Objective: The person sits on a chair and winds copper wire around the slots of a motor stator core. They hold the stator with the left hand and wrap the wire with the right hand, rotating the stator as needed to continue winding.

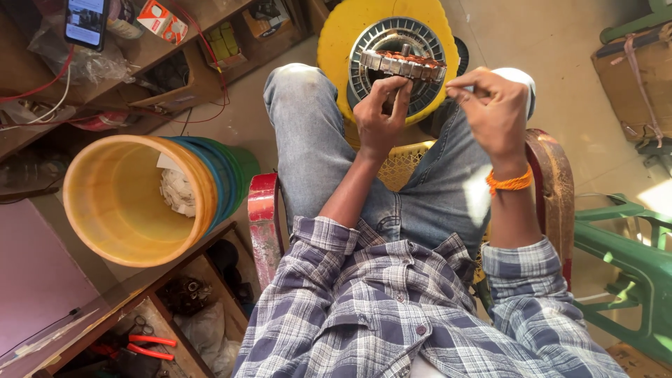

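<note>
The round metal stator with copper-brown windings [404, 64] sits just past my knees, resting on a grey ribbed disc-shaped housing [392, 42] that lies on a round yellow plastic stool top [336, 42]. My left hand [381, 112] has its fingers curled together against the near edge of the stator, seemingly steadying it so it does not turn. My right hand [493, 105] is raised beside the stator's right edge, thumb and forefinger pressed together in a pinch; whether a thin wire runs between them I cannot tell. An orange thread band [509, 183] circles that wrist. I sit on a worn red-framed chair [262, 210] above a pale concrete floor [546, 42]. To my left stands a stack of yellow, blue and green plastic buckets [140, 203], with red-handled pliers [150, 346] lower down. A green plastic chair [630, 259] stands at my right.
</note>
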Demonstrator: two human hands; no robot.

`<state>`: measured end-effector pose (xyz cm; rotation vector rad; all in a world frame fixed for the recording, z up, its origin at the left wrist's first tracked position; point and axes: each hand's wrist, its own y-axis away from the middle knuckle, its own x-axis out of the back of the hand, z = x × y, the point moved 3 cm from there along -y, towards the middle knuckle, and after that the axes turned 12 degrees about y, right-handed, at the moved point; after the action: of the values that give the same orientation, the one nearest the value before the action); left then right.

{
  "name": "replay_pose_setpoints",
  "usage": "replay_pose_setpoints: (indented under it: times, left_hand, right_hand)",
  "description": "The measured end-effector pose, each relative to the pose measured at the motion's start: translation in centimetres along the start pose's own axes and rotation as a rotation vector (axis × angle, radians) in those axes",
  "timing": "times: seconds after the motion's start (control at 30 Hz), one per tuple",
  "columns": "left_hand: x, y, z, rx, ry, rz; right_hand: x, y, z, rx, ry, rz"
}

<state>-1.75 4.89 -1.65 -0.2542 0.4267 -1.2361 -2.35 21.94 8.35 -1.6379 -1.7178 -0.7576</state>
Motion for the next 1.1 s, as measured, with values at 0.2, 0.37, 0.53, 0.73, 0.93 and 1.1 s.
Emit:
replay_pose_setpoints:
  times: [0.2, 0.37, 0.53, 0.73, 0.93, 1.1]
  left_hand:
    - [-0.2, -0.4, 0.4, -0.059, -0.057, -0.057]
    - [-0.2, -0.6, 1.6, -0.259, -0.253, -0.237]
    - [-0.1, -0.8, 1.3, -0.274, -0.194, -0.214]
    - [-0.1, -0.2, -0.2, -0.06, -0.012, -0.038]
    - [0.1, -0.2, -0.6, 0.038, 0.05, -0.021]
    - [0.1, -0.5, -0.3, 0.08, 0.053, 0.018]
  right_hand:
    - [-2.4, 1.7, -1.6, 0.238, -0.015, 0.1]
    - [-3.1, 1.9, -2.6, 0.289, 0.062, 0.166]
    - [-2.0, 2.3, -2.9, 0.22, -0.042, 0.116]
    - [0.9, 0.9, -3.2, 0.226, 0.066, 0.142]
    - [0.0, -3.6, -3.7, 0.247, -0.04, 0.103]
    - [-2.9, -6.9, -2.5, 0.158, -0.036, 0.073]
